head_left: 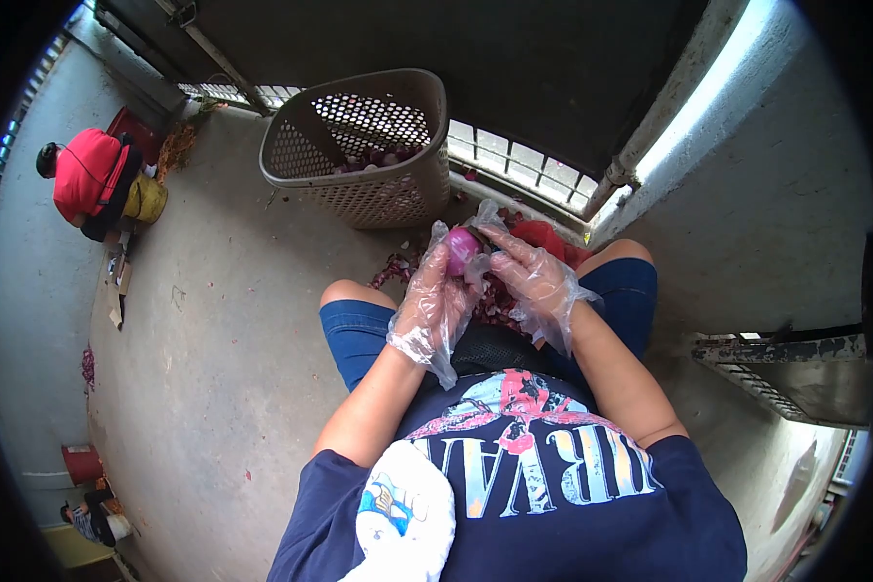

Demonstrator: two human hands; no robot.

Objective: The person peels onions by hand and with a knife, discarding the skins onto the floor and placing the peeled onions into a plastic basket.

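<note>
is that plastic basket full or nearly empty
Nearly empty: the basket stands upright, and only a few purple onions lie at its bottom.

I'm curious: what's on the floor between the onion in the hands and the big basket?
In the head view, loose purple onion peels lie between the onion and the basket.

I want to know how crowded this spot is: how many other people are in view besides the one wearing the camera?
2. One person in a red top crouches at far left by the wall; another person sits at the bottom-left edge, partly cut off. More may be out of frame.
</note>
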